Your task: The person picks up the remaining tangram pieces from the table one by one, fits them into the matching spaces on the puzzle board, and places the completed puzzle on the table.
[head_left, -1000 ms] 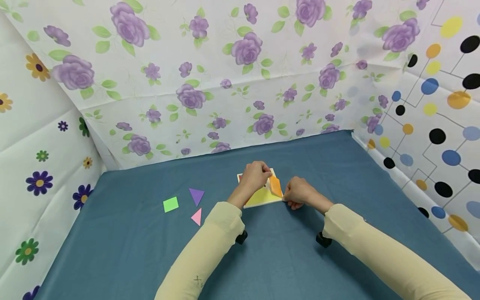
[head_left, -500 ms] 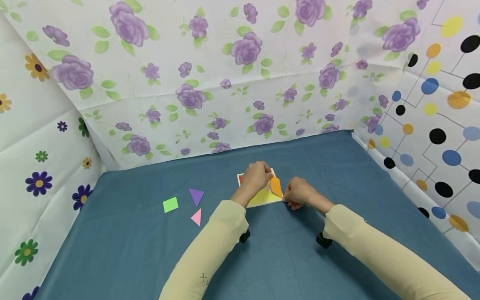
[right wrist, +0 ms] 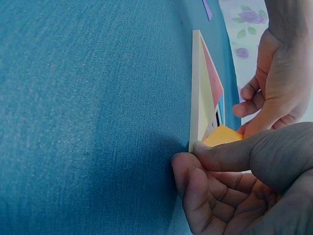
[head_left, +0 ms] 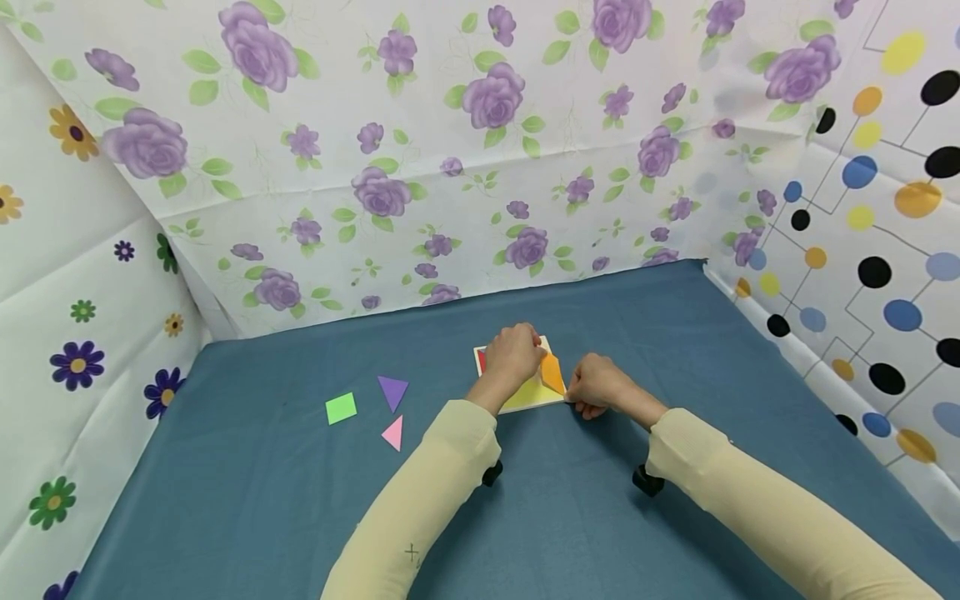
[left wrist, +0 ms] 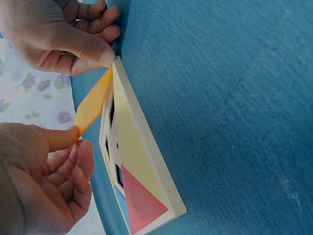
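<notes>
My left hand [head_left: 513, 360] pinches the end of an orange parallelogram tangram piece [left wrist: 93, 105] between thumb and finger. That piece is tilted up, its other end down at the board's near right corner. My right hand [head_left: 598, 385] pinches this corner of the pale tangram board [right wrist: 195, 83], thumb on top. In the left wrist view, a large yellow triangle [left wrist: 132, 142], a red triangle [left wrist: 141, 203] and a blue piece [left wrist: 121, 203] lie in the board. Dark openings show beside them. The left hand covers much of the board in the head view.
Left of the board, a green square [head_left: 341, 408], a purple triangle [head_left: 392, 392] and a pink triangle [head_left: 393, 432] lie on the blue cloth [head_left: 255, 500]. Behind the table hangs a flowered sheet [head_left: 420, 167]; a dotted sheet [head_left: 892, 250] stands at the right.
My left hand and forearm have shifted slightly to the right, and the orange piece appears to have turned a little with them. The right hand stays at the board's corner.
</notes>
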The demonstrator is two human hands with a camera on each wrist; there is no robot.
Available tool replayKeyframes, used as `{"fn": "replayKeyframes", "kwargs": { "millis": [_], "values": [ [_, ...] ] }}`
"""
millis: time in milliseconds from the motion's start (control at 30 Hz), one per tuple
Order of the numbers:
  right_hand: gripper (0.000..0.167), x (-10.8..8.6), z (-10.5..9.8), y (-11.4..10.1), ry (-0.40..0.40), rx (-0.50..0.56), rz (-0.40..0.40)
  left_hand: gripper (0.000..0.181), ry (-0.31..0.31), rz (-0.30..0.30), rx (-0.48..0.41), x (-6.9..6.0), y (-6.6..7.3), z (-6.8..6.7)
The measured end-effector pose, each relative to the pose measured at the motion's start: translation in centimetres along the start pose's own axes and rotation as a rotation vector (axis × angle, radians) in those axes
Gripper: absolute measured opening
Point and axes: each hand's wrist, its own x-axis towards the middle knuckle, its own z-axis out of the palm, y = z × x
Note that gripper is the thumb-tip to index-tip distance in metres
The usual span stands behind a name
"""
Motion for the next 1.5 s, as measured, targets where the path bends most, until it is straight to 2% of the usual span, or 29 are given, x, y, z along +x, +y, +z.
{"fn": "replayKeyframes", "kwargs": {
  "millis": [200, 500, 800, 1267, 1500],
  "values": [
    [0.023, 0.09, -0.07, 0.04, 0.006, 0.003, 0.004, 0.021, -0.021, -0.022, -0.033, 0.23, 0.02, 0.16],
    [0.022, 0.28, -0.13, 0.12, 0.002, 0.006, 0.005, 0.015, -0.016, -0.038, 0.009, 0.32, 0.27, 0.44],
    [0.022, 0.15, -0.05, 0.14, 0.001, 0.013, -0.011, 0.019, -0.036, -0.13, 0.025, 0.53, 0.67, 0.79],
    [0.022, -0.01, 0.04, 0.2, 0.003, 0.001, -0.026, 0.022, -0.058, -0.121, 0.06, 0.58, 0.39, 0.72],
    [0.023, 0.17, 0.0, 0.27, 0.002, 0.004, -0.009, 0.023, -0.062, -0.128, 0.083, 0.84, 0.51, 0.69]
  ]
}}
